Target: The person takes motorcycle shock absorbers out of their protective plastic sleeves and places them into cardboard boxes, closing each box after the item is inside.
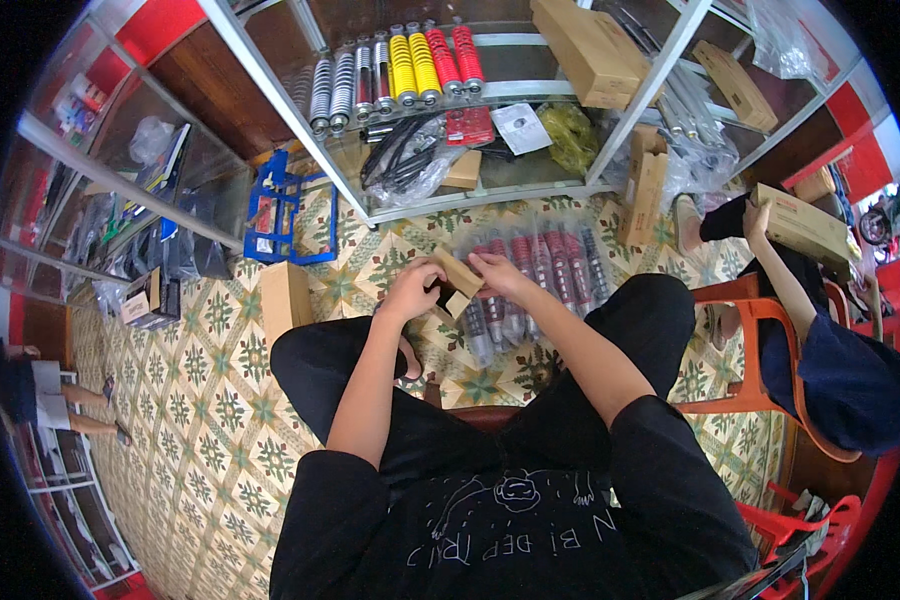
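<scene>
Between my hands is a small brown cardboard box (458,270), its end flaps standing up and a dark opening showing. My left hand (411,291) grips its left side with bent fingers. My right hand (501,276) pinches a flap at the right. What lies inside the box cannot be made out. Just beyond and below my hands, several shock absorbers (552,268) with red or dark springs lie side by side on the floor, wrapped in clear plastic. A taller cardboard box (285,300) stands by my left knee.
Ahead, a glass display case (490,195) holds white, yellow and red shock absorbers (425,72). A blue metal rack (288,210) stands at its left. On my right, a person on an orange chair (760,310) holds a long cardboard box (805,228). The floor (210,400) is patterned tile.
</scene>
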The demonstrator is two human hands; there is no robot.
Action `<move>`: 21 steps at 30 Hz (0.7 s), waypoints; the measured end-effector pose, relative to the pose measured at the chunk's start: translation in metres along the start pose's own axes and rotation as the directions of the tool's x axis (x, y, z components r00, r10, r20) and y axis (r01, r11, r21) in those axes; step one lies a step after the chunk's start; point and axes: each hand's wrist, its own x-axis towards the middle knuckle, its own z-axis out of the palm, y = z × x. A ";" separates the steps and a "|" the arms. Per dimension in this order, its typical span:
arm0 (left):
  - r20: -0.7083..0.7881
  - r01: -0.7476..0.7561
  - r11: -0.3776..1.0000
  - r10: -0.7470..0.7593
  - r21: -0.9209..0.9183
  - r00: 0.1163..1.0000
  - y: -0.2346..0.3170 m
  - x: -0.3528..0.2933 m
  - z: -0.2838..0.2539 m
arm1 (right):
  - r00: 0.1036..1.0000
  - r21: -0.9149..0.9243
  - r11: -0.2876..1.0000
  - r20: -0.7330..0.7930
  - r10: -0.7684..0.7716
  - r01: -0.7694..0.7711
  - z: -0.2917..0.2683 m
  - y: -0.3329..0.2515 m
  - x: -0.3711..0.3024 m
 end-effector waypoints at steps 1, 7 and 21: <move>0.012 -0.011 1.000 0.011 -0.009 1.000 0.003 0.001 0.002 | 1.000 0.005 1.000 -0.017 0.003 -0.003 -0.002 0.002 0.003; 0.071 0.208 0.978 -0.207 -0.006 0.976 -0.006 0.000 -0.011 | 0.997 -0.153 0.988 0.062 0.039 -0.029 0.002 -0.030 -0.006; 0.096 0.167 0.986 -0.165 -0.010 0.982 -0.010 -0.001 -0.012 | 0.991 -0.280 0.960 0.126 0.048 -0.010 0.008 -0.026 -0.014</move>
